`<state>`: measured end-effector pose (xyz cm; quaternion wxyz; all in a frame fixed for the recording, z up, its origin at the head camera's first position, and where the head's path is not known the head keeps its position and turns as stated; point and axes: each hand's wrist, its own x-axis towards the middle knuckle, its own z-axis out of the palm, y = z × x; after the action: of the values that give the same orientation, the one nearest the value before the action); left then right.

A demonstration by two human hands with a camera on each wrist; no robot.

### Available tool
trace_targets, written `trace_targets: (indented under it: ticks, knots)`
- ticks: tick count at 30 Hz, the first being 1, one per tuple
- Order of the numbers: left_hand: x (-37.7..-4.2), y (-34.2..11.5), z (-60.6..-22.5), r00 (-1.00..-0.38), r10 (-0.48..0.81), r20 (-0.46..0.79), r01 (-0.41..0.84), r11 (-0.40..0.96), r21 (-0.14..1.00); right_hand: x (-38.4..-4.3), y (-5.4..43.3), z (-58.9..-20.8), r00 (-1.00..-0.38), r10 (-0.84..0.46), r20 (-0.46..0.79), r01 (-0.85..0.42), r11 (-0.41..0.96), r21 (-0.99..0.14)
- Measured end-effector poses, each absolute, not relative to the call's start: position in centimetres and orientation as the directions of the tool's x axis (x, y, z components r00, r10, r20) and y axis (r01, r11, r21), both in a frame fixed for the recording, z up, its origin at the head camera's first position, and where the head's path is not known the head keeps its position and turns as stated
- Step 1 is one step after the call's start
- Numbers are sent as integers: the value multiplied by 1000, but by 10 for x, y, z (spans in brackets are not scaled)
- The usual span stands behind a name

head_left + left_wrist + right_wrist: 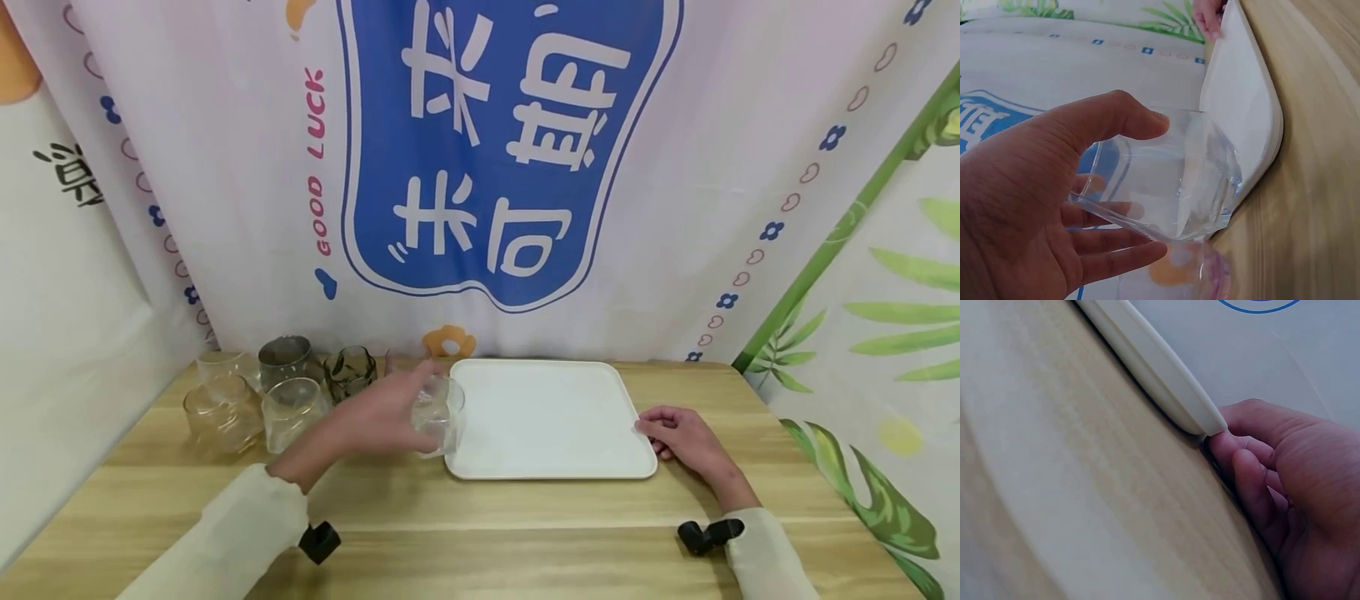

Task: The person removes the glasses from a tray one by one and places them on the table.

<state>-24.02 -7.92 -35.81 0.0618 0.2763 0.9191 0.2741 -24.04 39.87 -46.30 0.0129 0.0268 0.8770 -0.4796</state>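
Between the thumb and fingers of my left hand [378, 414] is a clear glass cup [1179, 178], tilted on its side in the left wrist view. In the head view this cup overlaps the left edge of a white rectangular tray [551, 421]. My right hand [684, 443] is at the tray's right edge, thumb on top and curled fingers at the rim's underside, pinching it. Just behind the left hand stands a pinkish glass cup [1217, 275], mostly hidden in the head view.
Left of the tray, several glass cups stand grouped on the wooden table [510, 542]: an amber one [223, 417], a clear one [292, 412], a dark grey one [287, 360] and a dark patterned one [350, 372]. A printed curtain [255, 208] hangs behind the table's far edge.
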Motion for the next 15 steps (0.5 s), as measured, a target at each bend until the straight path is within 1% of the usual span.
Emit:
trace_targets:
  ticks: [5,11,15]
  knots:
    - [-240,-98,-354,-824,564,51,505,692,515,-242,401,-461,-998,39,-45,59,548,-835]
    - [-240,-114,-352,-837,547,24,493,734,467,-242,400,-462,-997,42,-63,76,543,-836]
    - [-242,-122,-351,-836,548,2,487,742,461,-242,400,-463,-997,42,-67,79,540,-838]
